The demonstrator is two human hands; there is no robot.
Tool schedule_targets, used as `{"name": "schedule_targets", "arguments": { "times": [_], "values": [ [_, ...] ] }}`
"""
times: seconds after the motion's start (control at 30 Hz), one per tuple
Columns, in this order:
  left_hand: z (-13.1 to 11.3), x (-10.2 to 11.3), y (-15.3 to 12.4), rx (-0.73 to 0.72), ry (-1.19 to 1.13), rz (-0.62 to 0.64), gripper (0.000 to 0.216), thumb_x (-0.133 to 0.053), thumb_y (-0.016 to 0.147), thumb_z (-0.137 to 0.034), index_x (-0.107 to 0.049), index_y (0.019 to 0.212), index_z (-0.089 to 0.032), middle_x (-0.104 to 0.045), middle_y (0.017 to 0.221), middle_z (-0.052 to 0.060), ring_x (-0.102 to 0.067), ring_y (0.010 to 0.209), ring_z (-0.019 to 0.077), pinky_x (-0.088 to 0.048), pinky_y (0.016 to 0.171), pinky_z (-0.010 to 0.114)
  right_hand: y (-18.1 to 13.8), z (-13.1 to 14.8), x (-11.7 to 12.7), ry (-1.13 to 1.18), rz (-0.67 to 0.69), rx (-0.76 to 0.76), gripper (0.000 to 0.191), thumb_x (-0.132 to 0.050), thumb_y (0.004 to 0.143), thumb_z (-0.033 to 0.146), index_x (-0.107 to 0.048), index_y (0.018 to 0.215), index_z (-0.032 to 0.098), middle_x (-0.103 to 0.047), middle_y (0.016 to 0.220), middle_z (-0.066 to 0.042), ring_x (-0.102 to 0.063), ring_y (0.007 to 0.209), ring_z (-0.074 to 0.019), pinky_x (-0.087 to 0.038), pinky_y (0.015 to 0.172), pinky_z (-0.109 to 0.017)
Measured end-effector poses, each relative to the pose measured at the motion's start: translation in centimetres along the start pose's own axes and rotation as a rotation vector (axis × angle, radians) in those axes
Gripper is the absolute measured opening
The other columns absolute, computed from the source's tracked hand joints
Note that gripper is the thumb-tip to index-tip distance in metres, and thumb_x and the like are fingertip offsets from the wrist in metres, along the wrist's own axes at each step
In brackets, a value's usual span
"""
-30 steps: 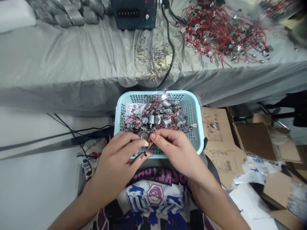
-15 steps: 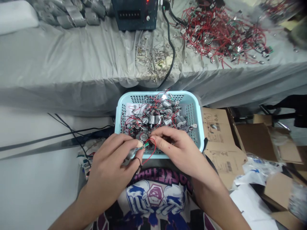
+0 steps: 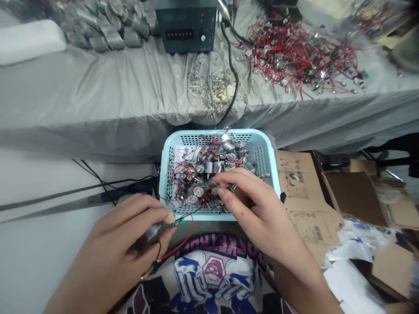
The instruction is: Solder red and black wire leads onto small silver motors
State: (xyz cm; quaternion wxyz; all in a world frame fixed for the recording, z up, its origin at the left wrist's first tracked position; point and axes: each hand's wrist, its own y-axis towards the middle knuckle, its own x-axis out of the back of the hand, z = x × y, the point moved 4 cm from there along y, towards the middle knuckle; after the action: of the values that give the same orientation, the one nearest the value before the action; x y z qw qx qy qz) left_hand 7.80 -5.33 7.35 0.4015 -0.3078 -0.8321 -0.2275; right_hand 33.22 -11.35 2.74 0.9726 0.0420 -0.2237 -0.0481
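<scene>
A light blue plastic basket (image 3: 265, 155) rests on my lap, filled with several small silver motors (image 3: 209, 168) tangled in red and black wires. My left hand (image 3: 131, 237) is closed round one small motor (image 3: 152, 232), held left of the basket's near corner; its red and black leads (image 3: 178, 244) loop down over my shirt. My right hand (image 3: 252, 205) reaches into the basket's near side, fingertips pinched on another motor (image 3: 216, 189) in the pile.
Ahead stands a table under a grey cloth (image 3: 98, 100) carrying a dark power unit (image 3: 186, 28), a heap of red-wired parts (image 3: 294, 52), grey cylinders (image 3: 104, 26) and solder scraps (image 3: 212, 87). Cardboard boxes (image 3: 327, 205) and paper lie on the floor at right. Cables (image 3: 81, 187) run at left.
My left hand has drawn its motor back and left, away from the basket, with the leads trailing. My right hand let go of the wire and moved forward into the pile.
</scene>
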Motion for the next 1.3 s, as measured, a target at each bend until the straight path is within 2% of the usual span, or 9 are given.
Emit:
{"name": "schedule_targets", "arguments": {
  "times": [0.13,0.3,0.4,0.53,0.63,0.77,0.93,1.1,1.3],
  "values": [
    [0.4,1.5,-0.3,-0.14,0.101,0.0,0.025,-0.06,0.116,-0.022,-0.082,0.113,-0.033,-0.084,0.108,-0.001,-0.078,0.099,0.0206,-0.066,0.088,0.029,0.0,1.2,-0.3,0.024,0.02,0.101,0.018,-0.063,0.119,0.016,-0.078,0.129,0.02,-0.079,0.12,-0.001,-0.076,0.111,-0.0097,-0.059,0.099,-0.024],
    [1.7,2.0,-1.0,0.068,-0.008,0.051,0.022,-0.067,0.115,-0.034,-0.08,0.098,-0.033,-0.085,0.105,0.0,-0.08,0.095,0.0228,-0.063,0.067,0.028,-0.3,2.6,-1.4,-0.043,0.179,0.205,0.028,-0.072,0.119,0.031,-0.076,0.143,0.017,-0.073,0.135,-0.007,-0.077,0.119,-0.0164,-0.064,0.103,-0.03],
    [2.4,1.5,-0.8,0.1,-0.033,0.054,0.016,-0.069,0.116,-0.039,-0.078,0.104,-0.034,-0.084,0.105,-0.002,-0.078,0.098,0.0213,-0.063,0.079,0.029,-0.1,2.4,-2.4,-0.129,0.271,0.209,0.042,-0.076,0.117,0.039,-0.072,0.152,0.016,-0.071,0.144,-0.012,-0.077,0.127,-0.0259,-0.069,0.106,-0.041],
    [3.3,-0.1,-0.6,0.151,-0.073,0.075,0.013,-0.069,0.116,-0.035,-0.074,0.105,-0.032,-0.079,0.106,-0.002,-0.074,0.095,0.0193,-0.059,0.084,0.031,0.1,1.3,-3.1,-0.2,0.282,0.165,0.045,-0.079,0.113,0.029,-0.068,0.155,0.016,-0.07,0.147,-0.013,-0.076,0.129,-0.031,-0.07,0.107,-0.051],
    [3.3,-1.2,-0.5,0.126,-0.095,0.113,0.011,-0.069,0.116,-0.031,-0.075,0.107,-0.031,-0.079,0.109,-0.001,-0.074,0.095,0.0188,-0.058,0.082,0.031,0.1,0.9,-2.9,-0.179,0.256,0.15,0.034,-0.074,0.115,0.024,-0.071,0.148,0.017,-0.072,0.143,-0.011,-0.078,0.125,-0.0278,-0.07,0.105,-0.047],
    [3.2,-1.6,-0.4,0.124,-0.074,0.161,0.015,-0.067,0.119,-0.031,-0.074,0.106,-0.029,-0.079,0.109,-0.001,-0.074,0.097,0.0187,-0.058,0.086,0.032,-0.2,0.5,-2.5,-0.097,0.21,0.12,0.037,-0.073,0.116,0.021,-0.066,0.153,0.02,-0.077,0.137,-0.007,-0.079,0.119,-0.0209,-0.067,0.102,-0.037],
    [2.8,-1.7,-0.4,0.047,-0.064,0.159,0.011,-0.067,0.118,-0.026,-0.072,0.11,-0.03,-0.079,0.111,-0.002,-0.074,0.104,0.0194,-0.057,0.089,0.033,-0.4,-0.3,-2.1,0.042,0.091,-0.003,0.01,-0.076,0.112,0.018,-0.069,0.117,0.022,-0.078,0.102,0.002,-0.079,0.091,-0.0134,-0.061,0.083,-0.027],
    [1.6,-2.3,0.2,-0.026,-0.09,0.189,0.017,-0.064,0.12,-0.025,-0.073,0.107,-0.028,-0.078,0.103,-0.003,-0.074,0.093,0.0164,-0.058,0.083,0.029,-0.7,-0.6,-2.1,0.043,0.11,-0.026,0.002,-0.074,0.114,0.021,-0.076,0.112,0.022,-0.083,0.101,0.002,-0.078,0.089,-0.0124,-0.058,0.082,-0.026],
    [1.0,-2.9,0.4,-0.032,-0.169,0.216,0.015,-0.07,0.115,-0.019,-0.075,0.104,-0.028,-0.078,0.102,-0.002,-0.074,0.092,0.0175,-0.058,0.082,0.03,-1.0,-1.6,-2.1,0.174,0.159,-0.071,0.011,-0.071,0.116,0.023,-0.081,0.118,0.022,-0.086,0.104,0.002,-0.08,0.091,-0.0125,-0.059,0.082,-0.027]
  ]
}}
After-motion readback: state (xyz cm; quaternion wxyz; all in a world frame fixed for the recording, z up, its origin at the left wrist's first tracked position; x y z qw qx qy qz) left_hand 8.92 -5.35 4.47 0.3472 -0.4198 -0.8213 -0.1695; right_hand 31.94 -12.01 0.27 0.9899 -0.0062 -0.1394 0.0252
